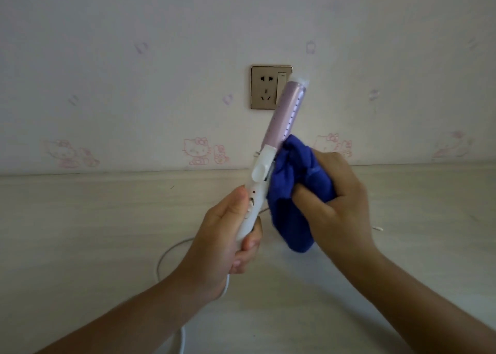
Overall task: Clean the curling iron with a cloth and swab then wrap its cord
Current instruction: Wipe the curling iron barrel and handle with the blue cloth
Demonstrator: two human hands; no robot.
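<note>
My left hand (pixel 228 235) grips the curling iron (pixel 273 149) by its handle, tilted above the table (pixel 107 219); my right hand (pixel 338 192) presses a bunched cloth (pixel 295 187) at the barrel's base. Cloth wiping looks underway. Swab work and wrapping the loose cord (pixel 171 249) appear left.

Blue cloth (pixel 300 190) (lilac-barrelled curling iron (pixel 284 117))

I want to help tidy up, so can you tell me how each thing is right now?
Curling iron: tilted up, white handle held in the left grip.
Blue cloth: bunched in the right grip, against the iron's lower barrel.
Cord: loose on the table, not wrapped.
Wall socket: nothing plugged in.
</note>
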